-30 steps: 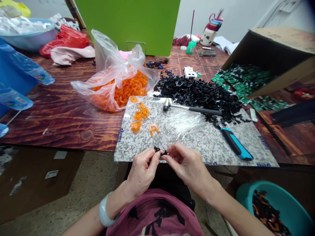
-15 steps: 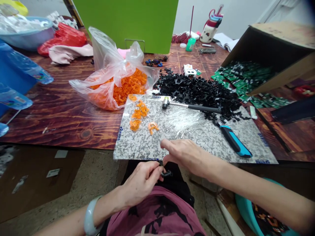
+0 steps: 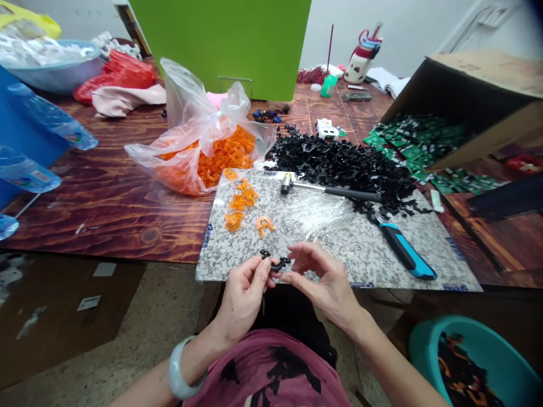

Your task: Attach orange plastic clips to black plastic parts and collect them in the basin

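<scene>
Over a speckled slab (image 3: pixel 237 257), left fingers (image 3: pixel 260 276) pinch a slim, curved black piece (image 3: pixel 279 265), right fingers (image 3: pixel 313 252) parted beside it.

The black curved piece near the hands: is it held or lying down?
Held: the left hand pinches the black curved piece, both ends sticking out; the right hand is open beside it.

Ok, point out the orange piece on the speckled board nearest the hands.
The U-like orange piece, lying apart, right of all the other orange pieces there and closer to both left hand and right hand.
</scene>
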The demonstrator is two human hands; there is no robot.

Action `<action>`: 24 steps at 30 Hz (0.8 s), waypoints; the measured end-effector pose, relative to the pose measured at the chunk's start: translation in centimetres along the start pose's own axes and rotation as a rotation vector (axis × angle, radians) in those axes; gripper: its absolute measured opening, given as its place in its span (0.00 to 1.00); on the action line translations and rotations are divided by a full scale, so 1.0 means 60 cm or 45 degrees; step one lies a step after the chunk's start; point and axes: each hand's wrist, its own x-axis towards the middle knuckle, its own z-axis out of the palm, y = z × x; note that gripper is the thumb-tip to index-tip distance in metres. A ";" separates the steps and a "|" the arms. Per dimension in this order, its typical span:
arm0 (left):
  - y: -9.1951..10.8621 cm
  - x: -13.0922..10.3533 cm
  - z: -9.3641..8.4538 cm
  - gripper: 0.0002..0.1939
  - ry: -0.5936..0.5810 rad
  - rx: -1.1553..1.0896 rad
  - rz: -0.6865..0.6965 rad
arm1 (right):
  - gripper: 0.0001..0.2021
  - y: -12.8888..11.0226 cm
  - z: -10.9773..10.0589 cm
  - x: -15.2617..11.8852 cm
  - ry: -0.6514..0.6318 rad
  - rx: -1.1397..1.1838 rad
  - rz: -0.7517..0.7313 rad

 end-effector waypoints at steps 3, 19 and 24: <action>-0.003 -0.003 0.001 0.14 -0.005 0.030 0.037 | 0.17 0.004 0.012 -0.002 0.048 0.105 0.032; -0.020 -0.011 0.001 0.13 0.007 0.191 0.128 | 0.11 0.000 0.031 -0.002 -0.069 0.291 0.269; -0.037 -0.013 0.009 0.14 0.089 0.234 0.193 | 0.12 -0.006 0.037 -0.001 -0.082 0.302 0.325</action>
